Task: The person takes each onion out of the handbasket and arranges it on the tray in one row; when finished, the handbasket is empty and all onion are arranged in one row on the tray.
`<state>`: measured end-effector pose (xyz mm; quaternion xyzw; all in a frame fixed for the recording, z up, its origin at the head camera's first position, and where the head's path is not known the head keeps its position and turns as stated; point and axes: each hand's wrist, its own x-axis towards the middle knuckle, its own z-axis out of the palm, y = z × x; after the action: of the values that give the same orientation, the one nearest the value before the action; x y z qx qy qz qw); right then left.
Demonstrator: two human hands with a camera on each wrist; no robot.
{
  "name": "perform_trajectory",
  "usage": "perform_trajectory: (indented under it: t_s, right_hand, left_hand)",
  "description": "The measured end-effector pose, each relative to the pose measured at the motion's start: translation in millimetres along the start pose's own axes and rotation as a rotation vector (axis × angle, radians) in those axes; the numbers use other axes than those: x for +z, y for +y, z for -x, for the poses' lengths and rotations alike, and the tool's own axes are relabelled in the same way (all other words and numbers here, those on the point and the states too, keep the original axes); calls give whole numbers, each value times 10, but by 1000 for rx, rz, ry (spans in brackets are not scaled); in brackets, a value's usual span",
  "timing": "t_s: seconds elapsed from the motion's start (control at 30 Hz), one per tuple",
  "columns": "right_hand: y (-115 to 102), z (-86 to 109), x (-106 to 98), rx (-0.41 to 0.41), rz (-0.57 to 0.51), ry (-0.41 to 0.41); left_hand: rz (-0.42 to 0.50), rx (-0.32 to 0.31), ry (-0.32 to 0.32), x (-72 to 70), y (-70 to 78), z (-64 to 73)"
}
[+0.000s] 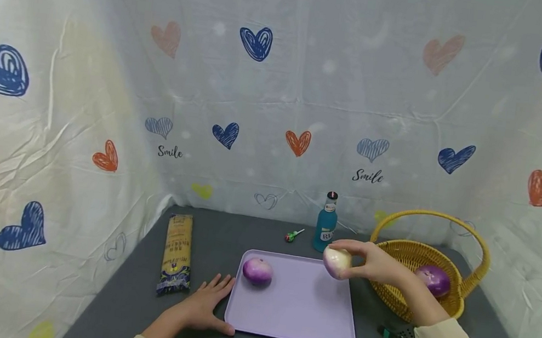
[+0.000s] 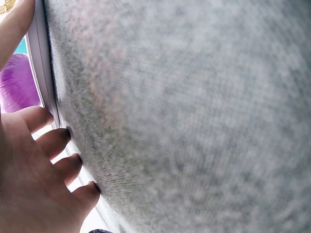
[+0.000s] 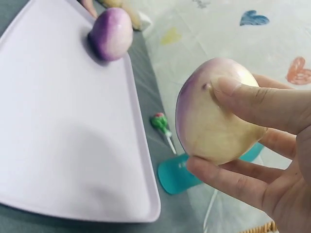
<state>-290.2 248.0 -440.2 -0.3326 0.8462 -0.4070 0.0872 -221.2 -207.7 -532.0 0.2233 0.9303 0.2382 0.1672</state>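
In the head view my right hand (image 1: 367, 260) holds a purple-and-cream onion (image 1: 337, 262) above the tray's back right corner. The right wrist view shows the thumb on one side of this onion (image 3: 216, 114) and fingers around the other. A second, purple onion (image 1: 257, 271) lies on the lilac tray (image 1: 301, 304), towards its back left corner. Beside the tray's left edge, my left hand (image 1: 204, 305) rests on the table with fingers spread, its thumb by the front left corner. The left wrist view shows its fingertips (image 2: 87, 194) against the grey tablecloth (image 2: 184, 116).
At the right stands a yellow wicker basket (image 1: 394, 248) with a tall handle, and another purple onion (image 1: 433, 280) inside. Behind the tray are a blue bottle (image 1: 326, 225) and a lollipop (image 1: 294, 235). A yellow packet (image 1: 177, 250) lies at the left. A heart-printed curtain (image 1: 280, 82) surrounds the table.
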Motion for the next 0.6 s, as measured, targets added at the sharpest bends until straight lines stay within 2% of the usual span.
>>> perform_trajectory:
  t_s: [0.6]
  right_hand:
    - [13,-251,437,-39,-16,-14]
  left_hand:
    - [-9,-11,2,16,-5,-6]
